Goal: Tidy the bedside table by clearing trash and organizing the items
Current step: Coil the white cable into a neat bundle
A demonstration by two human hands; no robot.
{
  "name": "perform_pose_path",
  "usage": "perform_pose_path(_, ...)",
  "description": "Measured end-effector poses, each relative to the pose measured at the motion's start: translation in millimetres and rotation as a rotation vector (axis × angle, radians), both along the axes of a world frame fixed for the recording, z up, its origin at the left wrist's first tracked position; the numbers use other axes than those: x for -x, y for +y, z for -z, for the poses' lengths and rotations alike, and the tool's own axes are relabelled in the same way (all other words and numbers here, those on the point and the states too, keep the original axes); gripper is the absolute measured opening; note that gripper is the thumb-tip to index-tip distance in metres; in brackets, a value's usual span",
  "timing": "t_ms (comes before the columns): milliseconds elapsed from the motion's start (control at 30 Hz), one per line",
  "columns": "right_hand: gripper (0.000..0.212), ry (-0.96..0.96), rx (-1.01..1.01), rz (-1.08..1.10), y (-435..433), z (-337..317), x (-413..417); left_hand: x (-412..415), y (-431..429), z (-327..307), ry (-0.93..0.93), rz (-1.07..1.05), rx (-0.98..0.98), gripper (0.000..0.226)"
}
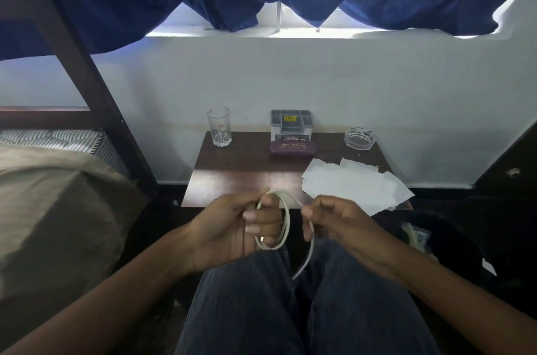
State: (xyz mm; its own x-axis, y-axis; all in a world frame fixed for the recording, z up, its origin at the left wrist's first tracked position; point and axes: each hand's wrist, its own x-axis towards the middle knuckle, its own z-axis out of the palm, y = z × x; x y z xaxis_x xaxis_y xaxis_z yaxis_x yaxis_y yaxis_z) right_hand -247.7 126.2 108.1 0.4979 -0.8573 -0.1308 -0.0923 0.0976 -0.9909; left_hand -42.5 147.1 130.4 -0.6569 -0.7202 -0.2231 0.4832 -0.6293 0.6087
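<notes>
Showing, lower centre: left hand point(232, 229) with fingers curled round a looped white cord point(287, 221). The right hand point(337, 224) pinches the cord's free strand between thumb and fingertips, its tail hanging between the knees. Centre, table point(247, 171): glass point(218, 126) at back left; grey organizer point(290, 125) at back centre, with a yellow tag in one top compartment, other contents unclear; purple case point(291, 147) just below it; clear ashtray point(359, 138) at back right; white papers point(348, 186) at the near right edge. Lower right, dark bin point(453, 238) holding pale scraps.

head view, downward, facing bedside table point(247, 168)
</notes>
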Motion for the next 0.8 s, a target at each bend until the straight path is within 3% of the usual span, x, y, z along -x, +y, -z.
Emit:
perform_pose_path(100, 0.021, 0.052, -0.180, -0.035, 6, 27, 2, 0, 0, -7, 0.118, -0.186, -0.043, 0.025)
perform_pose_path(200, 0.006, 0.103, -0.240, -0.050, 17, 50, -3, -3, -2, -8, 0.102, -0.445, -0.058, 0.036)
perform_pose_path(267, 0.009, 0.123, -0.157, -0.023, 21, 57, -11, -7, -6, -4, 0.059, -0.606, -0.072, 0.036)
perform_pose_path(400, 0.018, 0.316, 0.235, -0.098, 32, 42, -29, -17, -13, 5, -0.103, -0.837, -0.033, 0.035)
perform_pose_path(567, 0.031, 0.485, 0.740, -0.238, 45, 20, -37, -8, -10, 9, -0.267, -0.738, 0.120, 0.034)
perform_pose_path(733, 0.029, 0.443, 0.924, -0.121, 34, -15, -29, 8, -3, 21, -0.812, -0.474, 0.437, 0.043)
perform_pose_path(800, 0.029, 0.417, 0.958, -0.017, 23, -24, -22, 12, 4, 19, -0.916, -0.303, 0.571, 0.038)
